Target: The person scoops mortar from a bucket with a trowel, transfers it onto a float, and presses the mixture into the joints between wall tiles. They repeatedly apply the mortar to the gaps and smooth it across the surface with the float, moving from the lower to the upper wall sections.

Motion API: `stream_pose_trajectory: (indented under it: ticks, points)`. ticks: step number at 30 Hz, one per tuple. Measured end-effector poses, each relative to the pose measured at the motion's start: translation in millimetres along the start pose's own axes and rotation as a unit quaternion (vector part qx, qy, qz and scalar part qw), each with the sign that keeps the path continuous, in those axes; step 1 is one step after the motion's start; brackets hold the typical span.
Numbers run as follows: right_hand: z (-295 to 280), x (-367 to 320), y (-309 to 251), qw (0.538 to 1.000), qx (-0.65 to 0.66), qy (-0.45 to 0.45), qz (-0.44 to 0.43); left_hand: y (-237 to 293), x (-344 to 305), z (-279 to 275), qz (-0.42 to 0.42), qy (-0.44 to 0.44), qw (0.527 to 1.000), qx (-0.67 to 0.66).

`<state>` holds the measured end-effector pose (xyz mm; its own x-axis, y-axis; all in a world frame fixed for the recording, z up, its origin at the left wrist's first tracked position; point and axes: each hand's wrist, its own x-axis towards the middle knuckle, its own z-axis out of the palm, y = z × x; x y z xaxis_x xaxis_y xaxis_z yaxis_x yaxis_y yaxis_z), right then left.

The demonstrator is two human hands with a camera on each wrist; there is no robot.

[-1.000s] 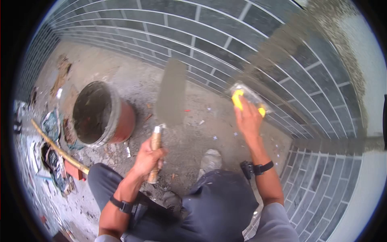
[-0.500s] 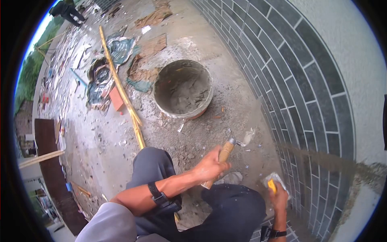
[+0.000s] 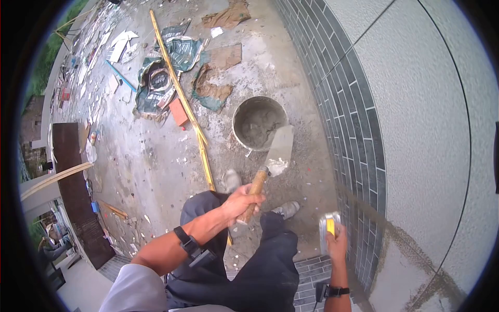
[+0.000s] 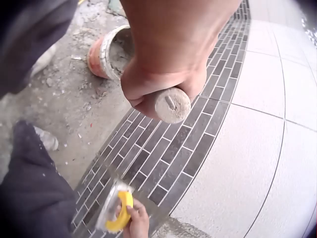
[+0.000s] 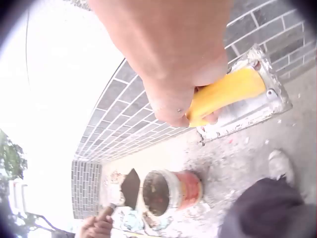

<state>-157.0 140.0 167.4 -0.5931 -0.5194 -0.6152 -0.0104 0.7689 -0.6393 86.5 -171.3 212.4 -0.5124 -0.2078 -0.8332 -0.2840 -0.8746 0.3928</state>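
Observation:
My left hand point(image 3: 240, 203) grips the wooden handle of a trowel point(image 3: 281, 143). The blade points away from me and overlaps the near right rim of a bucket point(image 3: 238, 136), with a pale smear near its neck. Grey mortar point(image 3: 255, 127) lies inside the bucket. In the left wrist view the round butt of the trowel handle point(image 4: 172, 105) faces the camera. Lower right, my right hand point(image 3: 337, 243) holds a plastering float point(image 5: 237, 111) by its yellow handle point(image 5: 228, 92). The float's metal plate is beside the tiled wall, its edges crusted with mortar.
A wall of dark brick-like tiles point(image 3: 358, 140) runs along the right, with a mortar-smeared band low on it. Left of the bucket lie a long wooden pole point(image 3: 176, 83), a red brick point(image 3: 178, 112) and torn sacks point(image 3: 182, 52). Scraps litter the floor beyond.
The head view has swung left from the tiled wall toward the bucket. My left hand has brought the trowel over to the bucket, and the float has come away from the mortar band on the wall.

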Motion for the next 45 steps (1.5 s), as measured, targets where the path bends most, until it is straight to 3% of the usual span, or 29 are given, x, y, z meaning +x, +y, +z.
stream_pose_trajectory:
  ticks: [1, 3, 6, 10, 11, 13, 15, 16, 18, 19, 21, 22, 25, 29, 30, 31, 32, 34, 35, 37, 39, 41, 43, 44, 45]
  points:
    - [17.4, 8.2, -16.9, 0.990, 0.134, -0.037, 0.006, -3.4, -5.1, 0.5, 0.012, -0.007, 0.996, -0.088]
    - [70.1, 17.3, -84.8, 0.979, 0.195, -0.061, -0.003, -10.0, -4.5, -0.7, 0.004, -0.054, 0.987, -0.153]
    - [140.3, 15.8, -180.8, 0.974, 0.209, -0.091, -0.005, -0.9, -4.4, 5.2, -0.015, -0.052, 0.961, -0.273]
    - [203.5, 25.8, -246.0, 0.974, 0.205, -0.095, 0.010, 36.6, -9.2, -25.2, -0.005, -0.050, 0.948, -0.314]
    - [210.7, 25.4, -262.4, 0.976, 0.193, -0.094, 0.020, 46.2, -8.9, -40.3, -0.002, -0.033, 0.959, -0.282]
    - [224.2, 29.9, -304.3, 0.901, 0.397, -0.124, 0.122, 76.1, -9.6, -62.8, 0.001, -0.022, 0.968, -0.252]
    - [242.7, 31.1, -318.6, 0.928, 0.320, -0.125, 0.146, 100.2, -20.8, -79.3, 0.003, 0.018, 0.993, -0.118]
    - [250.8, 32.9, -344.4, 0.936, 0.290, -0.136, 0.149, 102.1, -21.1, -88.0, -0.002, 0.014, 0.992, -0.122]
    - [266.0, 40.9, -391.6, 0.946, 0.235, -0.156, 0.160, 98.5, -13.5, -104.7, 0.146, 0.009, 0.989, -0.003]
    - [269.3, 47.4, -400.5, 0.947, 0.230, -0.152, 0.162, 109.1, -15.0, -109.8, 0.144, 0.005, 0.989, -0.009]
    - [275.4, 56.6, -411.2, 0.944, 0.215, -0.182, 0.169, 132.0, -14.0, -123.7, 0.178, 0.018, 0.980, 0.092]
    - [275.8, 60.8, -420.7, 0.952, 0.204, -0.165, 0.155, 149.2, -16.4, -130.0, 0.231, -0.017, 0.963, 0.137]
    - [261.6, 80.1, -434.6, 0.952, 0.234, -0.111, 0.164, 173.8, -21.6, -144.8, 0.296, -0.013, 0.928, 0.224]
    - [189.7, 116.6, -444.5, 0.960, 0.106, -0.173, 0.194, 203.5, -22.1, -196.1, 0.204, 0.130, 0.958, 0.153]
    - [170.8, 127.4, -445.3, 0.964, -0.064, -0.206, 0.155, 215.6, -25.1, -213.8, 0.233, 0.183, 0.934, 0.197]
    - [155.0, 136.3, -444.7, 0.938, -0.232, -0.234, 0.109, 220.2, -26.5, -234.3, 0.234, 0.228, 0.924, 0.200]
    - [143.4, 145.4, -434.7, 0.938, -0.230, -0.237, 0.107, 222.8, -28.4, -257.4, 0.215, 0.273, 0.911, 0.221]
    - [131.7, 161.7, -401.7, 0.844, -0.481, -0.236, -0.010, 229.3, -41.4, -294.9, 0.190, 0.321, 0.912, 0.170]
    - [132.3, 169.9, -394.0, 0.844, -0.479, -0.240, -0.011, 236.4, -55.3, -304.4, 0.170, 0.341, 0.910, 0.165]
    - [139.2, 189.3, -379.0, 0.746, -0.587, -0.305, -0.068, 244.2, -76.7, -314.2, 0.145, 0.359, 0.907, 0.163]
    - [149.8, 210.5, -348.5, 0.743, -0.581, -0.314, -0.105, 239.6, -79.8, -318.2, 0.136, 0.406, 0.883, 0.194]
    - [166.9, 233.2, -341.0, 0.735, -0.577, -0.325, -0.143, 228.2, -67.9, -313.8, 0.124, 0.406, 0.887, 0.182]
    - [195.9, 254.8, -347.7, 0.676, -0.608, -0.395, -0.135, 222.0, -50.4, -314.0, 0.104, 0.409, 0.891, 0.170]
    - [210.9, 264.7, -338.5, 0.673, -0.605, -0.404, -0.131, 217.7, -36.0, -309.6, 0.091, 0.389, 0.905, 0.142]
    - [226.1, 276.0, -321.4, 0.638, -0.645, -0.384, -0.173, 213.1, -22.3, -303.6, 0.080, 0.369, 0.919, 0.114]
